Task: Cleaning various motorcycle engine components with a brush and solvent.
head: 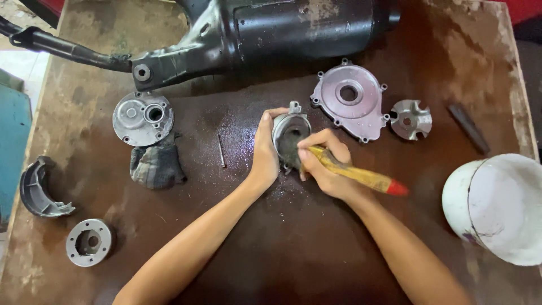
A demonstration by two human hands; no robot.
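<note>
Head camera looks down: left hand (264, 148) cups a round metal housing (291, 133) on edge at mid tabletop (293, 248), fingers wrapped round its rim. Right hand (324, 164) pinches a yellow-handled brush (361, 175), bristle end hidden inside the cavity. Scrubbing looks like the step in hand; reaching the far wall would call for turning the housing. A grey cover (350, 100) lies just beyond.

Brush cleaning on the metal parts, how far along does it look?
Looks partway. The large cover and small slotted piece look clean and bright. In hand: left hand steadies the round housing while right hand works the yellow brush inside. The round cover and ring lie untouched.
</note>
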